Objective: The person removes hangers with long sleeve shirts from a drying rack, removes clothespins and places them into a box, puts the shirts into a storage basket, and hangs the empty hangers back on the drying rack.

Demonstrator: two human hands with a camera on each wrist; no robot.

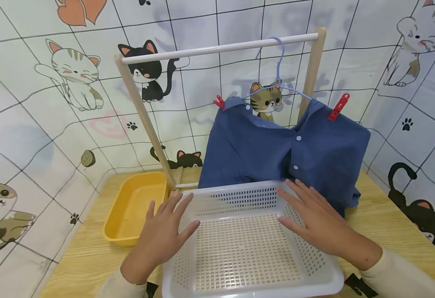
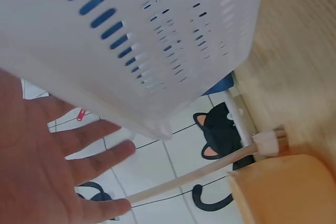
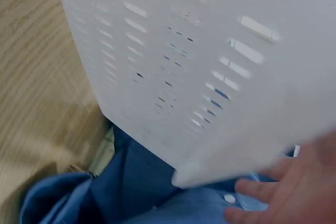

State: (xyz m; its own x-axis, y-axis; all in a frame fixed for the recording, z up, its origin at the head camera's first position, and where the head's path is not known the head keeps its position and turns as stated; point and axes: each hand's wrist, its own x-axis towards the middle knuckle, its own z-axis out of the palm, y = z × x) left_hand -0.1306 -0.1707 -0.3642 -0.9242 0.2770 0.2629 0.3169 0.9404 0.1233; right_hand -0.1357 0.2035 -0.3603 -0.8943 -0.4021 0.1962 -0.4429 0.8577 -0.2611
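Observation:
A white plastic basket (image 1: pixel 247 252) with slotted walls stands on the table in front of the person. Over its left rim the left hand (image 1: pixel 164 231) hovers, fingers spread and nothing in it; the left wrist view shows the straight fingers beside the basket wall (image 2: pixel 131 51). The right hand (image 1: pixel 316 219) is at the right rim with its fingers extended, also holding nothing. Behind the basket a blue button shirt (image 1: pixel 254 145) hangs on a light purple hanger (image 1: pixel 280 62). Two red clothespins (image 1: pixel 339 107) are clipped at its shoulders.
The hanger hooks over the white bar (image 1: pixel 221 48) of a wooden rack (image 1: pixel 144 120) at the back of the table (image 1: pixel 79 256). A yellow tub (image 1: pixel 135 207) stands left of the basket. Cat-patterned cloth walls (image 1: pixel 202 82) enclose the table's back and sides.

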